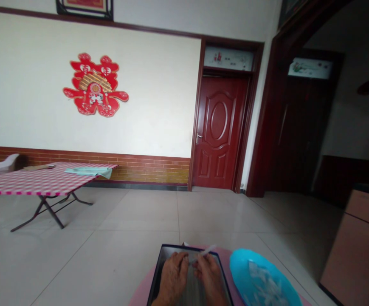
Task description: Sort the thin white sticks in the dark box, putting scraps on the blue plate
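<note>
My left hand (174, 272) is closed in a pinch over a dark-rimmed shallow box (159, 263). Beside it, my right hand (209, 272) also has its fingers pinched together. A thin, whitish, translucent strip (208, 250) runs between the fingertips of both hands, and one end sticks up past the right hand. What exactly the strip is, I cannot make out. To the right of the box sits a bright blue plastic basin (240, 265) with several whitish, clear-looking pieces (265, 284) in it. Both forearms partly cover the inside of the box.
Box and basin rest on a pink round surface (146, 285). A folding table (44, 180) with a red-and-white checked top stands at the left, a pale green cloth (90, 171) on it. A pinkish cabinet (359, 246) is at the right. Behind is a red door (221, 131).
</note>
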### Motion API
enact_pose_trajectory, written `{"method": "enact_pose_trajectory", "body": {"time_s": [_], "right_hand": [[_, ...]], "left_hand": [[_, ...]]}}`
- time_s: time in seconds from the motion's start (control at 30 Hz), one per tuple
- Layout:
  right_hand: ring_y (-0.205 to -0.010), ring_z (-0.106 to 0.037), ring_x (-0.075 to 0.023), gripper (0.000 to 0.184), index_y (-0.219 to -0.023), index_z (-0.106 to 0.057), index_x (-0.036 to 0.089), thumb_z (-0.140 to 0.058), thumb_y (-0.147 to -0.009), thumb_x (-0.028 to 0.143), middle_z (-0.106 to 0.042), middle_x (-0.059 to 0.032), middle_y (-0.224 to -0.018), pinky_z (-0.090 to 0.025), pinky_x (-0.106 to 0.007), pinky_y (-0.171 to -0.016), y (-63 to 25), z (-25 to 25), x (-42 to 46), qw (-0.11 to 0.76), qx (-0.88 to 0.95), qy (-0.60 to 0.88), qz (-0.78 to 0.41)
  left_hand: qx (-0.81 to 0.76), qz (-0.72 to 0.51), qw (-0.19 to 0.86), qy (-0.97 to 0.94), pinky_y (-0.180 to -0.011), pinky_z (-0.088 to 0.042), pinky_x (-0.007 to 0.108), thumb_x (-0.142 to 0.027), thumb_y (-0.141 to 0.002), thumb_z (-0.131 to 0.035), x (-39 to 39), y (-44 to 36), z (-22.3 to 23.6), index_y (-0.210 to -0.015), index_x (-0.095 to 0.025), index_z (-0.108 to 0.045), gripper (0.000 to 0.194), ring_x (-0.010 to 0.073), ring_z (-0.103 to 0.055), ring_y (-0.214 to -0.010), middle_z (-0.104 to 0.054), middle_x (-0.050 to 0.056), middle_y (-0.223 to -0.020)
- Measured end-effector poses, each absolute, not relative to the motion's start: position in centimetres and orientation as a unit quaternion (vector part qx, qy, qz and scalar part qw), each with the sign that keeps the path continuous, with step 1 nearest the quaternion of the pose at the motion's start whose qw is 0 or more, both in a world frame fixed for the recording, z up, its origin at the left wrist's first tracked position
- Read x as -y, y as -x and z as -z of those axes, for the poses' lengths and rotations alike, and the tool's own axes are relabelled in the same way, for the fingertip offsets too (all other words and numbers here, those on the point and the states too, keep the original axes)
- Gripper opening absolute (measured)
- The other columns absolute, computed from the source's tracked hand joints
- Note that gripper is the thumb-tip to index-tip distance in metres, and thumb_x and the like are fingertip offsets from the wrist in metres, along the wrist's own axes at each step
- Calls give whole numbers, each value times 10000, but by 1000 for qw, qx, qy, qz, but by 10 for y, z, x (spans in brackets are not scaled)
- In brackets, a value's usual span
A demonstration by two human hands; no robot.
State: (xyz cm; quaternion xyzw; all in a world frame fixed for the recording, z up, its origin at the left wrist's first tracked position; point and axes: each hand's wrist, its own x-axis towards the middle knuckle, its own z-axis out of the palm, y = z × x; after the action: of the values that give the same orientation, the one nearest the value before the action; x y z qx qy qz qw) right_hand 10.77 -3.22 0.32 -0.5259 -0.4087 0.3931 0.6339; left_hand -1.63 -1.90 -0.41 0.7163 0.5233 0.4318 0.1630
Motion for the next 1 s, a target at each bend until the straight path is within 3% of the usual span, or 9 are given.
{"method": "enact_pose_trajectory", "body": {"time_s": [0.17,0.43,0.63,0.87,1.0], "right_hand": [[-710,-665,-235,376,-723,-631,174,-735,-576,503,-685,-41,-717,-524,-331,-624,-84,7,28,611,376,456,-527],[-652,-644,-217,394,-628,-590,192,-776,-519,521,-655,-9,-633,-501,-299,-566,-68,7,32,597,369,457,-547],[-677,-659,-220,397,-720,-614,187,-765,-556,515,-677,-21,-669,-501,-302,-590,-65,11,32,601,371,461,-537],[-839,-675,-257,448,-808,-608,173,-753,-604,544,-711,-77,-866,-526,-353,-705,-81,8,33,640,334,423,-548],[-859,-673,-256,459,-807,-613,170,-787,-576,526,-711,-69,-858,-531,-359,-738,-88,2,32,666,290,413,-549]], "left_hand": [[-523,-511,220,-646,-885,-487,338,-438,-879,-326,13,16,2,-1010,-166,-694,477,235,-658,-960,-717,130,-1020],[-562,-536,280,-565,-886,-436,421,-537,-815,-365,7,17,0,-826,-162,-687,494,318,-644,-931,-712,182,-933],[-521,-593,424,-443,-675,-463,347,-671,-772,-431,7,22,-6,-855,-150,-668,578,256,-616,-749,-662,89,-754],[-467,-634,477,-391,-600,-428,280,-679,-728,-535,4,26,0,-877,-133,-668,581,187,-571,-674,-629,36,-705],[-460,-618,495,-402,-470,-314,234,-632,-694,-613,9,23,-5,-690,-142,-645,491,109,-432,-486,-519,-25,-536]]}}
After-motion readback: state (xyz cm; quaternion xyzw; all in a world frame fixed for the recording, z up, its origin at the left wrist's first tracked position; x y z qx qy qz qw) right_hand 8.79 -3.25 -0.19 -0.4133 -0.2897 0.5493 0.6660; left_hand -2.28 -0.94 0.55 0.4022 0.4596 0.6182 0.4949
